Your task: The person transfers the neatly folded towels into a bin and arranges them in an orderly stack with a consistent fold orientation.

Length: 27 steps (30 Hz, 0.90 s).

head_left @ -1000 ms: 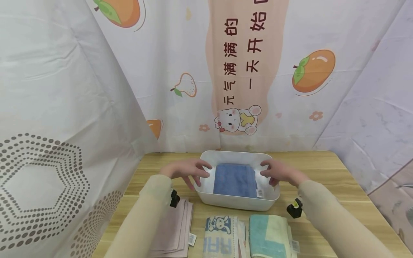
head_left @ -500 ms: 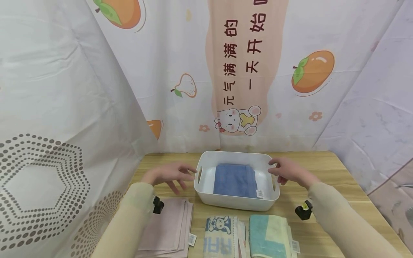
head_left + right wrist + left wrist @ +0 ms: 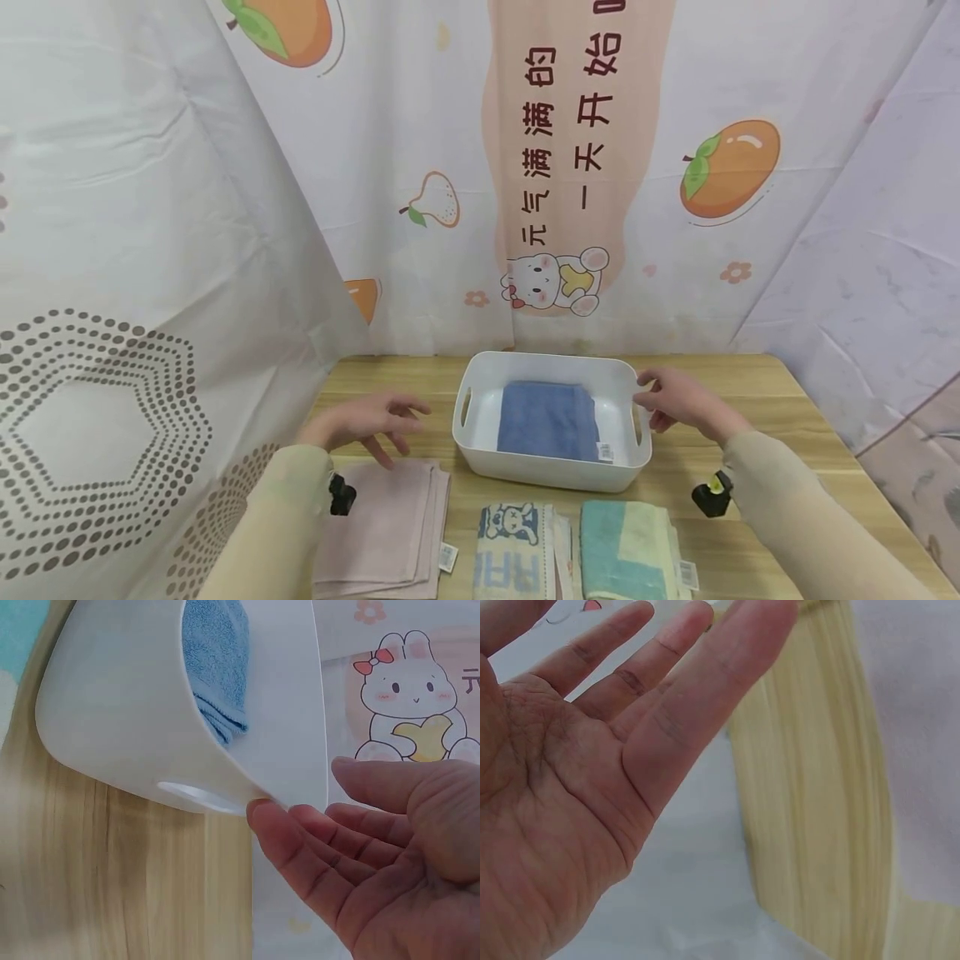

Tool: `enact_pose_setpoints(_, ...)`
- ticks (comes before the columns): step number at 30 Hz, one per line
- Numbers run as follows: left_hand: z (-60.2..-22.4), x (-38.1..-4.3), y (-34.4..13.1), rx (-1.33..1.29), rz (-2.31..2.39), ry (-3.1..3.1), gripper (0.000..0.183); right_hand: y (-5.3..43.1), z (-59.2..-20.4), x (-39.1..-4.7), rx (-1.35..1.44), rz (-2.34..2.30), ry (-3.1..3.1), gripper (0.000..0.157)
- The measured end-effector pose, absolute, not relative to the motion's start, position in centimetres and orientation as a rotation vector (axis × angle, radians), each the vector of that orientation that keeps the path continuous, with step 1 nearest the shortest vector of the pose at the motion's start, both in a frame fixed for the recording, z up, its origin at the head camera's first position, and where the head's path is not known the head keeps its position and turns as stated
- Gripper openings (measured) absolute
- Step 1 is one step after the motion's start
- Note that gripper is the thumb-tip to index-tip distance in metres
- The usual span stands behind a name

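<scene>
A folded blue towel (image 3: 546, 420) lies in a white plastic basket (image 3: 543, 472) that has a slot handle in each end. My left hand (image 3: 372, 423), fingers spread and holding nothing, hangs to the left of the basket, near the back edge of a folded pink towel (image 3: 382, 525). The left wrist view shows that palm (image 3: 555, 795) bare. At the basket's right end is my right hand (image 3: 678, 400), its fingers relaxed. In the right wrist view, a fingertip (image 3: 262, 810) is right at the rim beside the handle slot, with the thumb held apart.
In front of the basket lie a folded bear-pattern towel (image 3: 510, 550) and a folded green and yellow towel (image 3: 630, 550). They stand in a row with the pink one on the wooden table (image 3: 742, 400). A printed curtain (image 3: 420, 275) hangs behind the table's back edge.
My left hand has moved left, from inside the basket's left end to above the pink towel's back edge. The right hand has moved right, from inside the basket out to its right rim.
</scene>
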<state>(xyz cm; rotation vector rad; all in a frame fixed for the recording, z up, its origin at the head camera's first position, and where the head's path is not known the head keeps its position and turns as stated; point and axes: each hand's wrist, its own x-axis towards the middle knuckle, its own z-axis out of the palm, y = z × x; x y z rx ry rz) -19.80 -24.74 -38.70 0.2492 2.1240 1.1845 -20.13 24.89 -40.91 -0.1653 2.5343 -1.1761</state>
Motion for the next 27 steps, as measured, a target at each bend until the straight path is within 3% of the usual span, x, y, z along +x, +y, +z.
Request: enact_pose_setpoints(27,-41.8,-17.7,-30.0,0.106,1.271,2.131,0.065,25.8,-43.5,-19.6,-0.091,-1.402,2.334,0.046)
